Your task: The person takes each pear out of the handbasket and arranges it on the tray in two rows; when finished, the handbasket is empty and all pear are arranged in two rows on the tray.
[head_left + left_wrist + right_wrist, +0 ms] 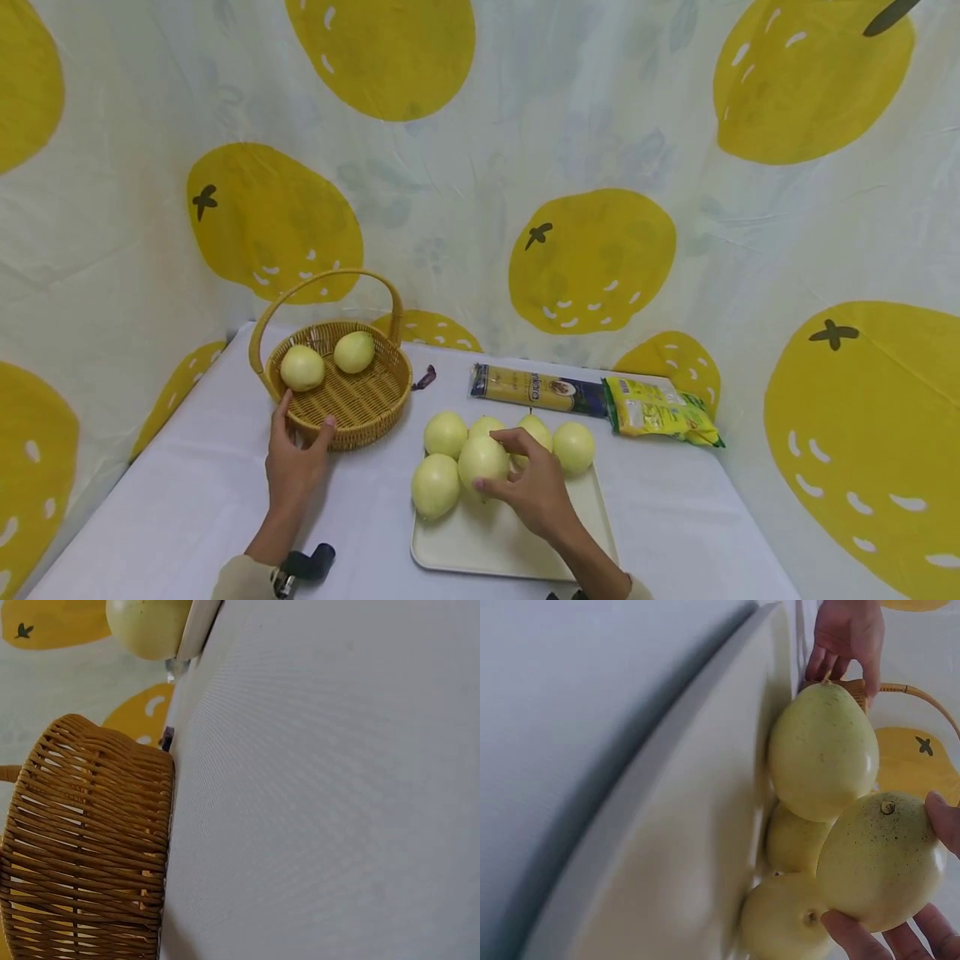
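Observation:
My right hand (536, 490) pinches a pale yellow-green pear (482, 460) between thumb and fingers, above the cream tray (517, 546). Several more pears lie toward the tray's back and left, among them one (435, 486) at the left edge. In the right wrist view the gripped pear (885, 862) overlaps two others. My left hand (294, 467) holds the near side of a wicker basket (367, 429), thumb and index finger at its rim; its other fingers are partly hidden in the head view. Two pears (302, 368) sit inside the basket, which has an arched handle.
Behind the tray lie a flat yellow and dark-blue packet (538, 390) and a yellow-green bag (662, 410). A small dark purple object (424, 377) rests beside the basket. Fruit-patterned cloth (450, 167) hangs around the white-covered table (360, 533).

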{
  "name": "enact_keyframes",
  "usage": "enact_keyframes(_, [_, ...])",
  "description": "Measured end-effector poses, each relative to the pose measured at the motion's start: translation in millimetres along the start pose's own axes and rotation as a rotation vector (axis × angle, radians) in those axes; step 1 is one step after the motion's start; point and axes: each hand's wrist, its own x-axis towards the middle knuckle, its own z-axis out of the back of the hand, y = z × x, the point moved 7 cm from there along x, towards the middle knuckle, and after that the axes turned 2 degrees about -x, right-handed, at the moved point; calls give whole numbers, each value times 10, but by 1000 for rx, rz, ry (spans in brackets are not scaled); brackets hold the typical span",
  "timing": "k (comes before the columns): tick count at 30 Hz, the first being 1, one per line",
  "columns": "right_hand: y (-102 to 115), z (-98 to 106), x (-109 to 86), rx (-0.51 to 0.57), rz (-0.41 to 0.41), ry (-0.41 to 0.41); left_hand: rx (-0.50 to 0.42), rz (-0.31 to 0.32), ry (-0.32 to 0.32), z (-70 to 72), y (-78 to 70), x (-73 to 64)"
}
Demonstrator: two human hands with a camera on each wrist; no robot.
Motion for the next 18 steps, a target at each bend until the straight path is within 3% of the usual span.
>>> enact_keyframes(18, [-260,-81,-134,-133,21,17,-25,-18,0,3,4,10])
